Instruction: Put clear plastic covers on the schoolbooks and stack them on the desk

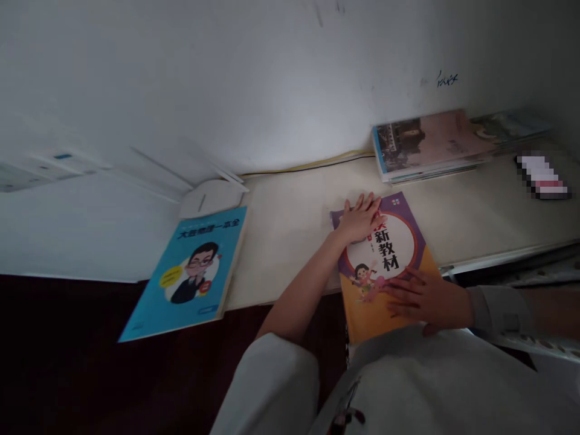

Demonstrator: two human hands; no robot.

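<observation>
A purple and orange book lies closed on the table, its near edge reaching past the table's front edge towards my body. Its cover shows a white oval with dark characters and a small cartoon figure. My left hand rests flat on the upper left of the cover, fingers spread, hiding part of the title. Lower down, on the cover's right side, my right hand also lies with its fingers stretched apart. Neither hand grips anything. A grey band circles my right wrist.
A blue book with a cartoon man overhangs the front edge of the white table at the left. Stacked books lie against the wall, with a blurred phone at right. A cable runs along the wall.
</observation>
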